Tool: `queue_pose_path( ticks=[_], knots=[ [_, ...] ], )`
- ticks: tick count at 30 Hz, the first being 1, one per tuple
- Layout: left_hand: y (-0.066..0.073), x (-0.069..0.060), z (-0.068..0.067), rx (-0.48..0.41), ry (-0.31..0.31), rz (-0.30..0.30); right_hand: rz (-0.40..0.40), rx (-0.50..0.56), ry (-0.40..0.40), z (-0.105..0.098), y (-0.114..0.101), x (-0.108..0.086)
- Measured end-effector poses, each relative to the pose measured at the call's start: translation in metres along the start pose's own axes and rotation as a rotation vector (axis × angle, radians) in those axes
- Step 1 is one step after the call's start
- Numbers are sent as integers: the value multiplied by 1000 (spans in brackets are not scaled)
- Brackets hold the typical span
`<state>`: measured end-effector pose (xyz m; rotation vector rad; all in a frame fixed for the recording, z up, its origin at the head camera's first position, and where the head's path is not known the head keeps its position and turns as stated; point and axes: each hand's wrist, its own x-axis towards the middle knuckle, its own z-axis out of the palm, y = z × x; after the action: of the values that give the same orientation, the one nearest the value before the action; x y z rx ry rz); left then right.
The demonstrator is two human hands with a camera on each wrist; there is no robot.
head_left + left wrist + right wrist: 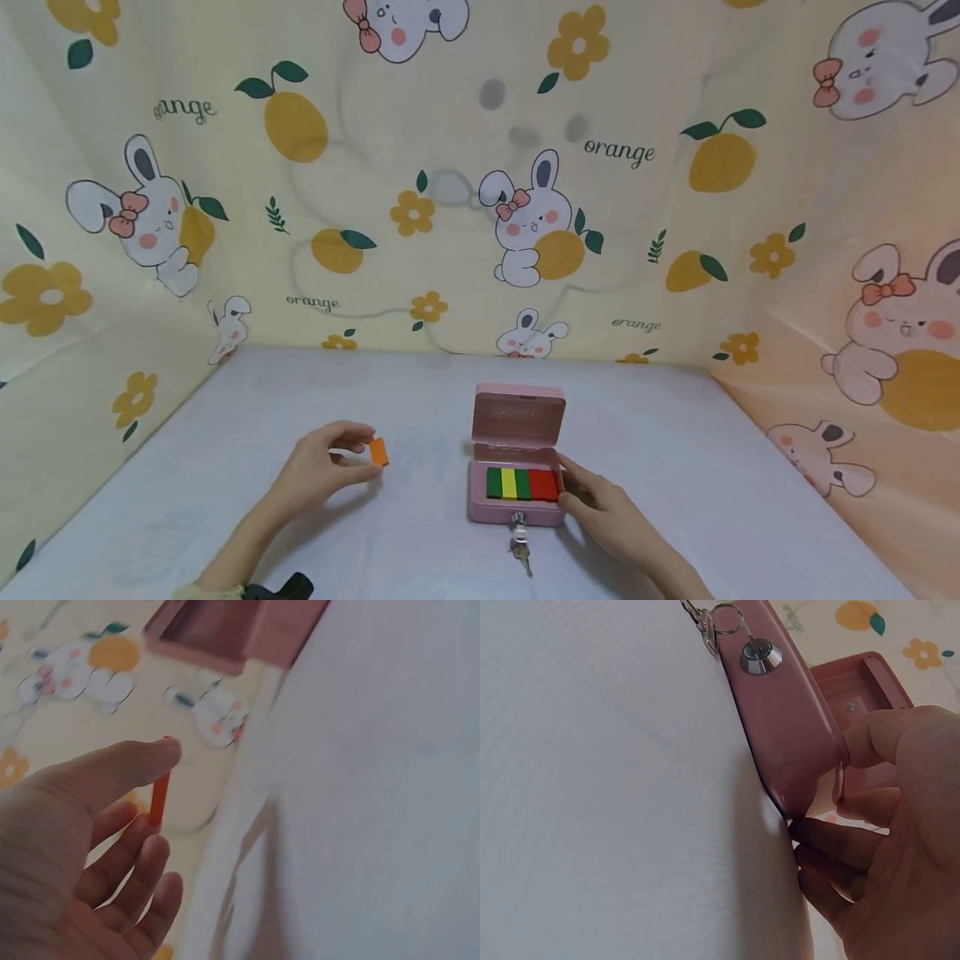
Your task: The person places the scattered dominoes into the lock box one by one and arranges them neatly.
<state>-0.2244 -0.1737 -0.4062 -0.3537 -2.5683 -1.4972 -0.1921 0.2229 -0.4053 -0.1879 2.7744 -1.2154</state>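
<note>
Between thumb and fingertips, my left hand [318, 471] pinches a thin orange block [379, 452] above the table, left of the box. The left wrist view shows that block [160, 796] edge-on. A pink metal cash box [478, 502] stands with its lid [517, 418] raised. Inside lie flat blocks in a row: green, a yellow block [509, 483], green, then red blocks [543, 485] at the right. My right hand [611, 515] holds the box's right side, its thumb at the rim and its fingers along the side wall [799, 761].
Keys [521, 550] on a ring hang from the lock [760, 656] at the box's front. A white cloth covers the table [405, 550]. Behind and on both sides rises a patterned curtain [450, 275] with rabbits and oranges.
</note>
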Motion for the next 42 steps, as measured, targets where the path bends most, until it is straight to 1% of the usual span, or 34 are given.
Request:
queue_pose_path(
  ticks=[3,9,11,15,18,20,24,26,30,33,37,42],
  knots=[
    [6,5,11,-14,-36,51,0,3,3,1,1,0],
    [27,12,37,-27,-148,184,24,0,3,2,2,2],
    [34,13,44,-32,-169,226,21,2,3,2,2,2],
    [49,16,57,-40,-187,267,7,2,6,2,1,2],
    [57,20,68,-37,-208,275,4,-4,8,1,1,2],
    [59,22,76,-33,-227,272,8,-6,7,1,0,3],
    [61,27,89,-21,-259,256,10,-6,2,1,-1,5],
    [62,30,94,3,-266,261,7,-8,4,1,-1,5],
    [66,36,99,60,-282,290,9,-13,9,2,-1,6],
    [69,39,101,85,-299,305,13,-8,7,2,-1,5],
    [69,42,103,120,-323,286,9,-3,1,1,-2,3],
    [65,44,108,171,-343,268,4,4,-2,1,-2,2]
  ],
)
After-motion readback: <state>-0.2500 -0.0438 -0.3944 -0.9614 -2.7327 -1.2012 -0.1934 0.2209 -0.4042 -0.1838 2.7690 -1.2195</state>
